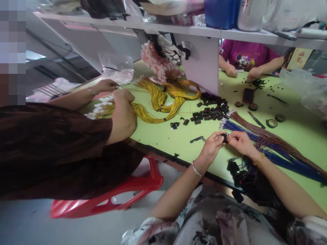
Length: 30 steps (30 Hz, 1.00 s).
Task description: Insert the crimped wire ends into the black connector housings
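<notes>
My left hand (213, 145) is closed in a pinch on a small black plastic housing (224, 138) above the table's front part. Against the same housing, my right hand (240, 143) pinches what looks like a thin wire end; the fingers mostly hide it. Beyond my hands lie blue wires (245, 131) with silvery metal ends, and a bundle of brown wires (258, 132) stretches alongside to the right. Below my right wrist, black housings with wires attached (241, 175) hang in a cluster at the table edge. Many loose black housings (213, 110) form a pile farther back.
Yellow wire bundles (163, 105) curve across the green table (150, 131). A folding blade (196, 139), a knife (256, 119) and tape rolls (271, 123) lie about. A co-worker sits left on a red stool (143, 185); another works across the table. A shelf (178, 30) overhangs.
</notes>
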Available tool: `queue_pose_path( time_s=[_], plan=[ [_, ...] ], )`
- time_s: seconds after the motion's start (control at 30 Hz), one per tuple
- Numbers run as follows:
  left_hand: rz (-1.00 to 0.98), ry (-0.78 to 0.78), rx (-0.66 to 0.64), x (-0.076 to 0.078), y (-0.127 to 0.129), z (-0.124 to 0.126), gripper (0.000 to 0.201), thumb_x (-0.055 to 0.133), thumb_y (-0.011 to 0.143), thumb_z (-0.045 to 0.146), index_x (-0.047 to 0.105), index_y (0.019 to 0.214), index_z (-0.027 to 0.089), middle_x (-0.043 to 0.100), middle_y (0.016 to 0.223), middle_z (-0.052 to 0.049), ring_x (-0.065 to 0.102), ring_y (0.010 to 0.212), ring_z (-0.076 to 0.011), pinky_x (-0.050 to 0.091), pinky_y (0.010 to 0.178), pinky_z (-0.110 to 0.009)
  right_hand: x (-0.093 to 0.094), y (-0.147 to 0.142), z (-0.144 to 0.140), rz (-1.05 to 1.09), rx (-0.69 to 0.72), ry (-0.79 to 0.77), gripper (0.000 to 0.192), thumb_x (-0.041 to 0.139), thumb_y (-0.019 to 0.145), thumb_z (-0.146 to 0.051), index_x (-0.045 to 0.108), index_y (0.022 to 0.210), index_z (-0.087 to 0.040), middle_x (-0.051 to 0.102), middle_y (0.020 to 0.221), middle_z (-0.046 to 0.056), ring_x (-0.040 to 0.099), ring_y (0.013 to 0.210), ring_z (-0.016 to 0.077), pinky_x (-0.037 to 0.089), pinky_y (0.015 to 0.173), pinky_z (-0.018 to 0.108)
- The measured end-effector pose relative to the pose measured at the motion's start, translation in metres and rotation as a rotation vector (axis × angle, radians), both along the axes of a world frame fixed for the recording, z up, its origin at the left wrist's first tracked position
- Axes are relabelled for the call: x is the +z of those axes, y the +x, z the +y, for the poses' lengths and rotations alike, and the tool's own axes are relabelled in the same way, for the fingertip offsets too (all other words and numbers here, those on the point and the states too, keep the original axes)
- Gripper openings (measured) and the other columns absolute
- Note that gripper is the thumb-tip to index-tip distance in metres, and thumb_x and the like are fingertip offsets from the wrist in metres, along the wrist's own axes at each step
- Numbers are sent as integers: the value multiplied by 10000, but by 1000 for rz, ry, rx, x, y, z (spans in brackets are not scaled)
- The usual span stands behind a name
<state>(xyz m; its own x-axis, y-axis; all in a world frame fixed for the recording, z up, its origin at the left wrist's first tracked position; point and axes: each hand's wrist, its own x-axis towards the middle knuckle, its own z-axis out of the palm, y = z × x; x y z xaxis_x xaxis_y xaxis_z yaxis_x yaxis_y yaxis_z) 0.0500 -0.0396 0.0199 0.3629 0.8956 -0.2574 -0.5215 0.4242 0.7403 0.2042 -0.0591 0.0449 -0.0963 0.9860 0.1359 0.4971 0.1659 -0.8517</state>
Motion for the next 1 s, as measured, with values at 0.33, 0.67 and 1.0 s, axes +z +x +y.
queue_pose_path(
  time_s=[0.33,0.67,1.0],
  plan=[
    [57,-51,92,-3,8,-2,251,769,623,202,630,821,138,625,808,-24,561,687,-89,451,653,-225,-8,0,-4,-196,25,162,181,478,845,-253,559,704,-175,489,561,-24,369,486,94,282,499,226],
    [151,0,80,-8,5,-9,280,773,619,212,644,853,130,622,764,-27,558,661,-93,460,628,-228,-11,0,-4,-200,78,76,183,482,823,-229,508,647,-184,468,548,-35,362,500,97,258,506,226],
    [236,3,32,-14,-10,-3,304,789,597,262,663,845,138,602,782,-28,554,686,-106,485,641,-249,-21,2,72,-495,-10,50,70,582,738,-200,620,685,-175,598,699,28,444,605,128,285,572,242]
  ],
)
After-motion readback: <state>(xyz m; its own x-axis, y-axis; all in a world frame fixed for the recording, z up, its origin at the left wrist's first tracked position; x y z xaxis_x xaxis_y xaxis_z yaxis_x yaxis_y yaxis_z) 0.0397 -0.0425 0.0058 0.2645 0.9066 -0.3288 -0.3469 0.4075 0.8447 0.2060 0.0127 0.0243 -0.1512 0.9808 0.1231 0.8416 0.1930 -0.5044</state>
